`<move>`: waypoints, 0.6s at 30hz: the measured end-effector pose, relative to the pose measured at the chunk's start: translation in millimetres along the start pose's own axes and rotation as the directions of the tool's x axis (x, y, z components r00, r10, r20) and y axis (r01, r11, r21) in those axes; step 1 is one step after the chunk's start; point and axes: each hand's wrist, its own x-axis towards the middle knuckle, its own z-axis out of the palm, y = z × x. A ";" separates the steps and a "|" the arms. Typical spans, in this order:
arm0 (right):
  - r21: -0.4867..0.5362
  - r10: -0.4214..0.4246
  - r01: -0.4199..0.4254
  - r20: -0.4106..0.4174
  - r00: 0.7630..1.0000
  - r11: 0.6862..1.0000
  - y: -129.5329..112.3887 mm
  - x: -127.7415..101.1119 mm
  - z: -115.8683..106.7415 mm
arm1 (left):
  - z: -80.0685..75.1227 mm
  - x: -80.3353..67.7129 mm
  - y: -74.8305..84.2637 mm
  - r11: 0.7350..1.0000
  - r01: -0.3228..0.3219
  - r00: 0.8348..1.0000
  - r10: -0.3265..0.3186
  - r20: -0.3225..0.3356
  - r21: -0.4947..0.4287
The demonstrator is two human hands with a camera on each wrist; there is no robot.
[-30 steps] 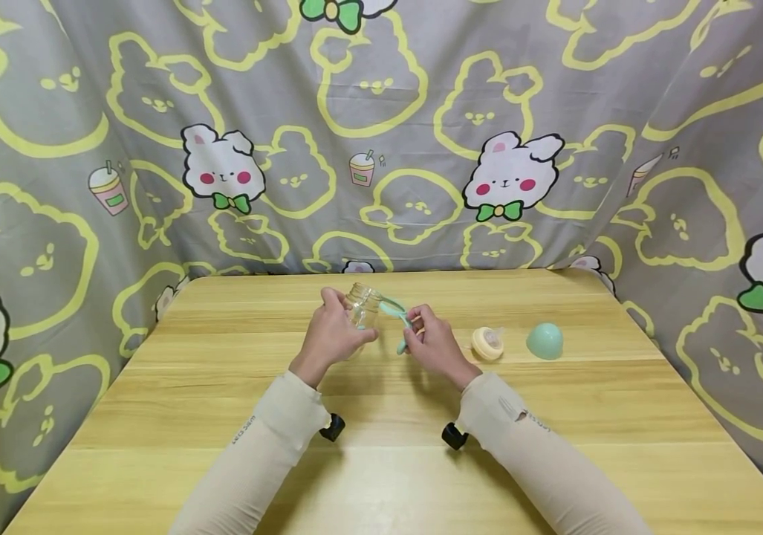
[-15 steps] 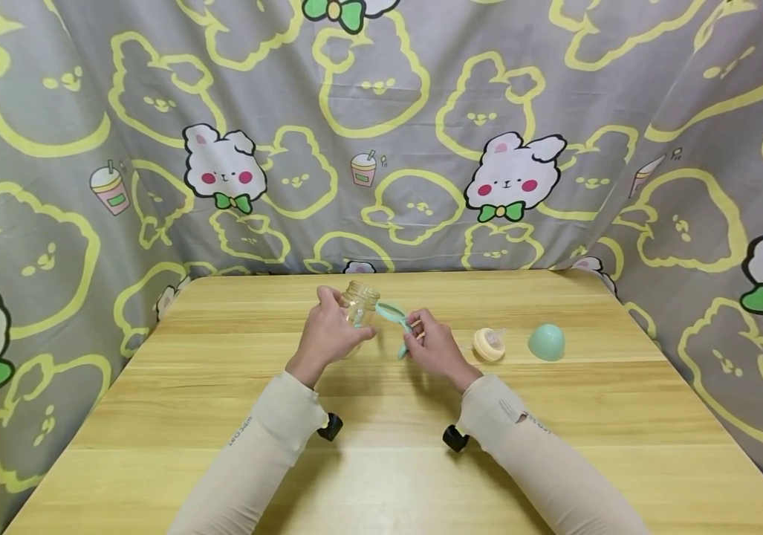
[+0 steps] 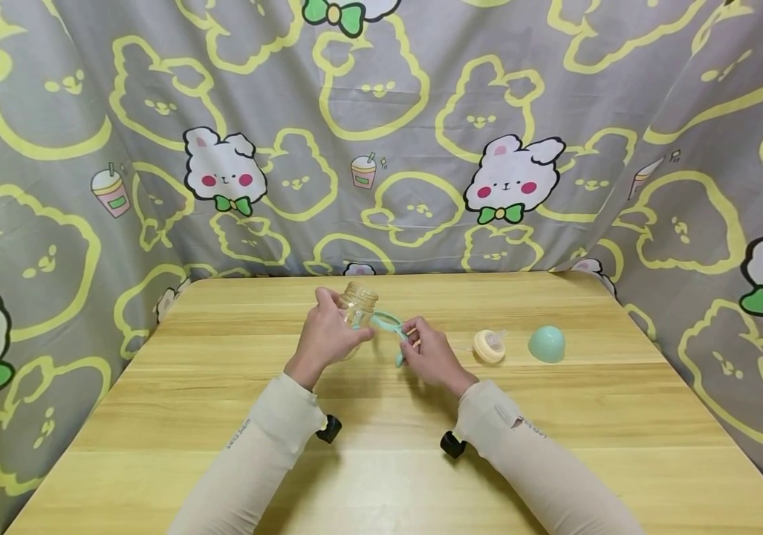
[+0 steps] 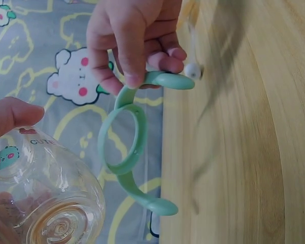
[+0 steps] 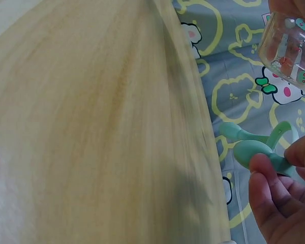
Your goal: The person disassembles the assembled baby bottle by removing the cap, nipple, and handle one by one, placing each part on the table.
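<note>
Both hands stay busy: left hand (image 3: 328, 336) grips the clear bottle (image 3: 357, 306), right hand (image 3: 429, 355) pinches the green handle ring (image 3: 389, 325), now nudged closer to the bottle's neck.

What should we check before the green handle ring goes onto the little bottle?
1. Left hand grips the clear baby bottle: ok.
2. Right hand pinches one handle of the green handle ring: ok.
3. Bottle neck is bare, no cap on it: ok.
4. Ring lined up over the neck: not ok; in the left wrist view it hangs beside the bottle, apart from it.
5. Nipple collar and green dome cap lie on the wooden table to the right, out of the way: ok.
6. Bottle clean and dry inside: cannot tell.
</note>
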 end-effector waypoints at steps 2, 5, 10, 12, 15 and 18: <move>-0.006 -0.001 0.001 0.004 1.000 1.000 0.5 -0.2 0.6 | 0.0 0.0 -0.4 1.000 -0.002 1.000 0.002 -0.007 0.003; -0.020 -0.005 0.005 0.012 1.000 1.000 1.4 -0.9 0.8 | -0.1 0.1 -0.4 1.000 -0.007 1.000 0.007 -0.010 0.003; -0.051 -0.022 0.023 0.018 1.000 0.998 4.9 -2.0 2.2 | -0.7 -0.4 0.2 1.000 -0.004 1.000 0.004 -0.010 0.000; -0.055 -0.036 0.037 0.022 0.999 0.998 6.9 -2.2 3.3 | -0.9 -0.7 0.3 1.000 -0.001 1.000 0.001 -0.012 -0.002; -0.069 -0.049 0.051 0.034 0.998 0.996 7.9 -2.9 4.2 | -1.0 -0.8 0.1 1.000 -0.002 1.000 0.002 -0.016 -0.001; -0.087 -0.046 0.050 0.041 0.998 0.995 6.9 -3.4 4.8 | -0.8 -0.8 -0.5 1.000 -0.007 1.000 0.007 -0.020 -0.001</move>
